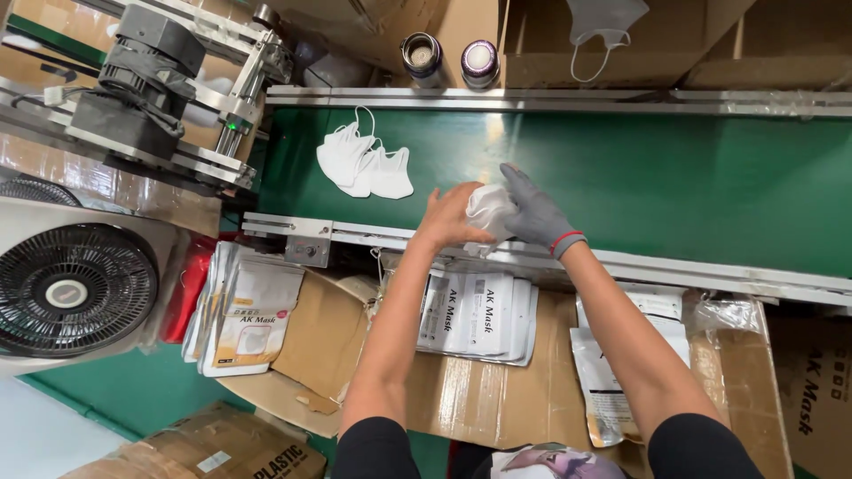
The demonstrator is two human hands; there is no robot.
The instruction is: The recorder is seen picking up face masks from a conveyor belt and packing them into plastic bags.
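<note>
Head view: a folded white fabric face mask (489, 211) sits at the near edge of the green conveyor belt (674, 177), held between both hands. The bare left hand (451, 218) curls its fingers around the mask's left side, while the right hand (531, 211) (in a grey knit glove with a red cuff band) presses its fingers against the mask's right side, fingers partly spread; how firmly either hand grips is hard to judge from this angle. Left of the hands and farther onto the belt lies a small pile of loose white masks with ear loops (364, 164). Just near of the belt, under the forearms, a stack of flat white printed packaging pouches (479, 316) rests on a brown cardboard sheet (497, 399), with a second stack of pouches (244, 315) to the left. At far left stands a black round fan (75, 291). Beyond the belt's far rail stand two small round-topped bottles (451, 60).
</note>
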